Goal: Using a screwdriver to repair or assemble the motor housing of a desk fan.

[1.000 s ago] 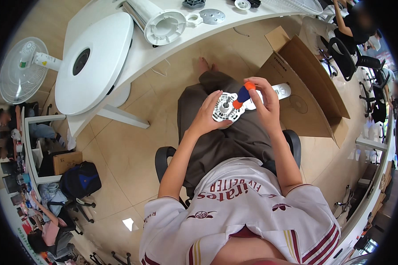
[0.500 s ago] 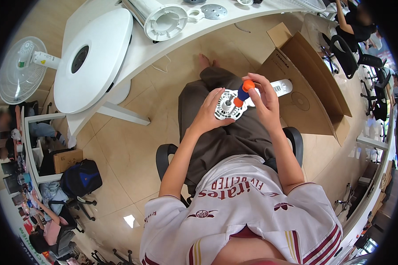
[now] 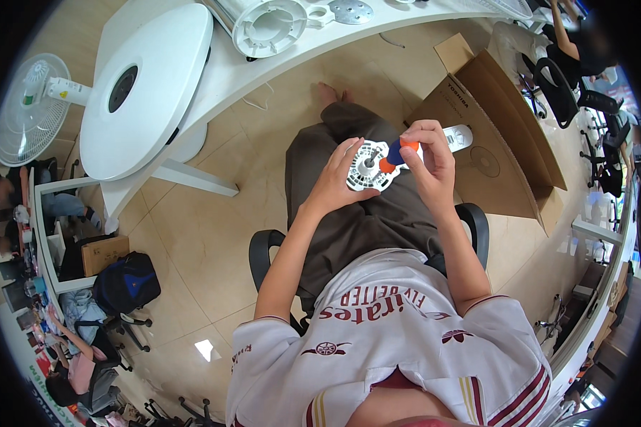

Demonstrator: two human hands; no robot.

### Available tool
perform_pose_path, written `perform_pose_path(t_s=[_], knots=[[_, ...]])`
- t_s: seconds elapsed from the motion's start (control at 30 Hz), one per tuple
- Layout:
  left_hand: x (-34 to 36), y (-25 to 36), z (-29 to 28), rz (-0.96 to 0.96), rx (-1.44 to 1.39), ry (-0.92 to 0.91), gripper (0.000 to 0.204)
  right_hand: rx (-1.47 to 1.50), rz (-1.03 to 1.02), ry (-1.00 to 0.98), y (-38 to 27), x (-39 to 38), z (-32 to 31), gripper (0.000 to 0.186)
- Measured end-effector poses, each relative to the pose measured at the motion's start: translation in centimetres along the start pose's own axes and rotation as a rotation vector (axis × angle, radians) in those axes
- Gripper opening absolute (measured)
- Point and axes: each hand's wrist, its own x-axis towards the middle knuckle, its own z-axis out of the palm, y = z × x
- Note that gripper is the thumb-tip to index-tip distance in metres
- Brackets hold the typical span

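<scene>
Over my lap, my left hand (image 3: 336, 183) grips the left side of a round white slotted fan motor housing (image 3: 364, 176), with a thin metal shaft at its centre. My right hand (image 3: 432, 162) is closed on the orange end of a blue and orange screwdriver (image 3: 397, 151). The screwdriver slants down toward the housing's right side; its tip is hidden behind the handle. A white fan neck with a control panel (image 3: 457, 137) extends behind my right hand.
An open cardboard box (image 3: 488, 142) stands to the right of my legs. Ahead, a white table (image 3: 224, 78) carries a round white fan base (image 3: 146, 92) and a white cylindrical part (image 3: 269, 28). A fan (image 3: 32, 110) stands far left, and a backpack (image 3: 127, 283) lower left.
The screwdriver has tilted, its orange end shifting right and slightly down as my right hand moved with it. My left hand stays on the housing. The view has shifted slightly.
</scene>
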Motion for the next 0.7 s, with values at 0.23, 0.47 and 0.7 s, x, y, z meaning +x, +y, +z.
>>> perform_pose_path(t_s=[0.23,0.47,0.7], knots=[[0.0,-0.1,-0.1,-0.003,0.017,0.003,0.112,0.274,0.150,0.084,-0.9,0.0,0.6,0.021],[0.1,-0.1,0.0,0.018,0.006,0.009,0.113,-0.057,0.032,-0.014,0.5,-0.5,-0.6,0.025],[-0.1,-0.2,0.2,0.020,0.025,0.018,0.113,0.275,0.157,0.050,-0.6,-0.1,0.3,0.022]])
